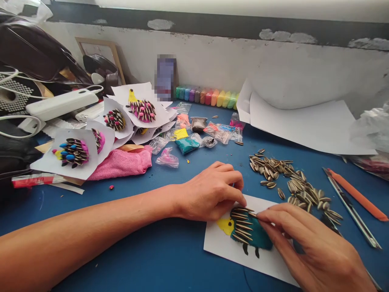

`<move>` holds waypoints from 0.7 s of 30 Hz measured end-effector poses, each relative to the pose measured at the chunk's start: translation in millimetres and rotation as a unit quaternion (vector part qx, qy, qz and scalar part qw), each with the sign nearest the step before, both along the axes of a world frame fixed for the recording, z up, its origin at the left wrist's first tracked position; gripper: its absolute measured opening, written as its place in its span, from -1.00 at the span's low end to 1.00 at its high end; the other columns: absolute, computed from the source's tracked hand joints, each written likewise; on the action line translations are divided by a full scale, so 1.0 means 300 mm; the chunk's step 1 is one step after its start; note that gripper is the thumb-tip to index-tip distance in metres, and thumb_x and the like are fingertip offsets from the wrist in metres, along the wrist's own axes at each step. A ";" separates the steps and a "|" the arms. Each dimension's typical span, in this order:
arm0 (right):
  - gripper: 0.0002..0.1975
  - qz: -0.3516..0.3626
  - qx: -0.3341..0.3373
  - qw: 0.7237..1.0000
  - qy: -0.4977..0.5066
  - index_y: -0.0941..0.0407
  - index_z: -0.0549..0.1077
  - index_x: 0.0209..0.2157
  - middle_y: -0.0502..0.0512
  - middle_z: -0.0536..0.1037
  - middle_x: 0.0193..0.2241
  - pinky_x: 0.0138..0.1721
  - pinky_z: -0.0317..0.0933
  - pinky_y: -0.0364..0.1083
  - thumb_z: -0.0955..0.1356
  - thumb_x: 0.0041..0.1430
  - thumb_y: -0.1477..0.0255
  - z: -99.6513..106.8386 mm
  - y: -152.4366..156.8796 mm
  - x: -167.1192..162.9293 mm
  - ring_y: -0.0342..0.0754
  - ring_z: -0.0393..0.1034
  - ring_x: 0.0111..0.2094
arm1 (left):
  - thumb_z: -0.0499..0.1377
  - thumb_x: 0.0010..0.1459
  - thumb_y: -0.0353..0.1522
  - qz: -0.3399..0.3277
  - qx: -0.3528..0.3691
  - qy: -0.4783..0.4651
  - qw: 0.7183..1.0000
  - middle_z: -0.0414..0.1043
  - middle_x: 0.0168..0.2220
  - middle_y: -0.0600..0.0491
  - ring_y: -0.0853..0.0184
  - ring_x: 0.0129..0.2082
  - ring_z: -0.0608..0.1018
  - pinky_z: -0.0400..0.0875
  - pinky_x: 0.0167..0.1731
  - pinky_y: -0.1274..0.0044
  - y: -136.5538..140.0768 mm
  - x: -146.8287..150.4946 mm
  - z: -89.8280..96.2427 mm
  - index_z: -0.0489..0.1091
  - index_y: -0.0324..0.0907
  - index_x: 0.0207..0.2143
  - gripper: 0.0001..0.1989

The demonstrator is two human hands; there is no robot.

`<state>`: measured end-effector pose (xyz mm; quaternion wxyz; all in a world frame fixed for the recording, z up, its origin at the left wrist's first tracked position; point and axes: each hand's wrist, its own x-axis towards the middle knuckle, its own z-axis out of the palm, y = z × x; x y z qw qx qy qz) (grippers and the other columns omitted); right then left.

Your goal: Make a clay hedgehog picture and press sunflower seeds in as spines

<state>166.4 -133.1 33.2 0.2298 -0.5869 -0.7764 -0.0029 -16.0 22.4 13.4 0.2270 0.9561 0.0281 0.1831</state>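
Observation:
A white paper (225, 245) lies on the blue table and bears a clay hedgehog with a yellow head (225, 226), a teal body (260, 235) and black feet. Striped sunflower seeds (242, 227) stick in rows into the body's left part. My right hand (316, 247) pinches one sunflower seed (252, 215) between thumb and fingertips at the body's upper edge. Bent but apart, the fingers of my left hand (212, 190) rest at the paper's upper edge, the index fingertip close to the top seeds. That hand holds nothing visible.
Loose sunflower seeds (299, 184) are heaped behind my right hand. A cutter knife (352, 209) and an orange tool (358, 194) lie right. Clay packets (187, 144), a pink cloth (121, 162) and finished hedgehogs (73, 152) sit left and back. Clay blocks (209, 97) line the wall.

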 end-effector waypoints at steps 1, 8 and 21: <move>-0.89 -0.002 0.002 1.000 0.002 0.04 0.38 -0.13 0.02 0.49 -0.26 -0.17 0.35 -0.23 0.29 0.32 0.47 -0.001 -0.001 -0.001 -0.18 0.45 -0.22 | 0.13 0.18 -0.55 -0.002 0.000 0.004 1.000 0.44 -0.20 0.01 0.30 -0.21 0.37 0.24 -0.09 0.41 0.001 0.000 0.001 0.55 -0.13 -0.20 -0.74; -0.92 -0.008 0.003 1.000 0.015 0.05 0.38 -0.16 0.01 0.49 -0.29 -0.21 0.34 -0.24 0.29 0.32 0.47 -0.010 0.006 -0.007 -0.20 0.44 -0.26 | 0.11 0.17 -0.58 -0.008 -0.013 0.004 1.000 0.44 -0.20 0.00 0.31 -0.21 0.39 0.24 -0.06 0.41 0.003 0.000 -0.001 0.57 -0.13 -0.16 -0.68; -0.93 -0.014 0.000 1.000 0.012 0.06 0.41 -0.21 0.01 0.51 -0.34 -0.30 0.35 -0.19 0.29 0.31 0.45 -0.009 0.019 -0.016 -0.16 0.45 -0.34 | 0.12 0.20 -0.56 -0.006 -0.046 0.017 0.999 0.43 -0.19 0.02 0.32 -0.18 0.39 0.25 -0.07 0.42 0.004 0.000 -0.001 0.55 -0.10 -0.17 -0.71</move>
